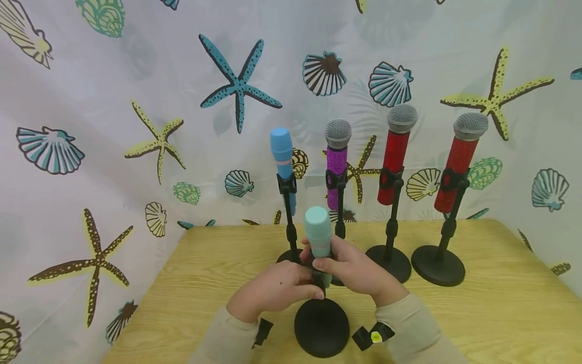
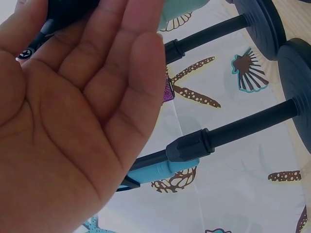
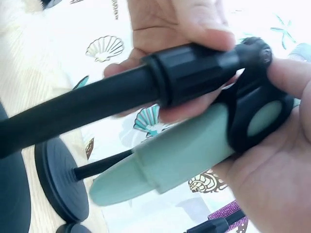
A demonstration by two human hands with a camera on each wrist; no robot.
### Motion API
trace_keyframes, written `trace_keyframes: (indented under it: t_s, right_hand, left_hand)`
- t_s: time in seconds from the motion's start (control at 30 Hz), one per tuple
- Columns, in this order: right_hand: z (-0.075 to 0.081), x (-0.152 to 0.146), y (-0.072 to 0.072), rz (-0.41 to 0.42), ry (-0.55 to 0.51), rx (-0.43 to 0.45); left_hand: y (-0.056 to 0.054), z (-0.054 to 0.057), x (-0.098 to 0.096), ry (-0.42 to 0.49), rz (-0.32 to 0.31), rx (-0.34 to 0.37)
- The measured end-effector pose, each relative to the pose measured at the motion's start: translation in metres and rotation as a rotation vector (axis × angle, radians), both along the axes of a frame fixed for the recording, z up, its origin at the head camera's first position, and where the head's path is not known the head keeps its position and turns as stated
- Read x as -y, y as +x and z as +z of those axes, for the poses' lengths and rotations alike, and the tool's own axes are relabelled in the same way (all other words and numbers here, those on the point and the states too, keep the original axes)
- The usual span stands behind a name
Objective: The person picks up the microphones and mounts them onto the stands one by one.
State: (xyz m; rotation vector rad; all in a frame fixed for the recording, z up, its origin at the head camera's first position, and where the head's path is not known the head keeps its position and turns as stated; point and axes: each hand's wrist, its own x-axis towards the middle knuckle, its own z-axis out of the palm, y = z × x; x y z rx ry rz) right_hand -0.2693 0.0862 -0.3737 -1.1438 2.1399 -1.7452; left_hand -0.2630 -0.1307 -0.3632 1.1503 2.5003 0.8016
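Observation:
A mint green microphone (image 1: 318, 227) sits in the black clip (image 3: 257, 97) of a desk microphone stand (image 1: 322, 328), whose round base rests on the table near me. My left hand (image 1: 277, 289) grips the stand's upper pole just below the clip, thumb on one side and fingers behind. With my right hand (image 1: 359, 268) I hold the microphone at the clip, the thumb against the clip's joint. The microphone's tapered lower end (image 3: 121, 179) points down beside the pole. In the left wrist view, the left palm covers much of the work.
Behind my hands stand a blue microphone (image 1: 283, 151), a purple microphone (image 1: 337, 162) and two red microphones (image 1: 393, 156), each on a black stand. They line the back of the wooden table (image 1: 191, 283). A curtain (image 1: 273, 45) with shells and starfish hangs behind.

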Motion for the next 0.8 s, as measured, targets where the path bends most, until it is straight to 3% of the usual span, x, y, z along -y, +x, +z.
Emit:
trace_keyframes:
  t_s: [0.17, 0.33, 0.5, 0.63, 0.8]
  right_hand:
    - [-0.001, 0.002, 0.001, -0.010, -0.010, -0.056]
    - [-0.001, 0.003, -0.001, -0.082, 0.015, -0.087]
    - [-0.001, 0.002, -0.004, -0.170, 0.059, -0.053]
    - [0.005, -0.006, -0.001, -0.227, 0.205, -0.022]
    - [0.016, -0.025, 0.002, -0.236, 0.441, -0.024]
  left_hand:
    - [0.001, -0.001, 0.001, 0.015, -0.002, -0.004]
    - [-0.001, -0.003, 0.000, 0.022, 0.011, -0.012]
    - [-0.005, -0.007, -0.003, 0.001, 0.046, -0.102]
    - [-0.004, -0.010, -0.008, -0.015, 0.108, -0.155]
    - [-0.001, -0.012, -0.013, -0.020, 0.175, -0.233]
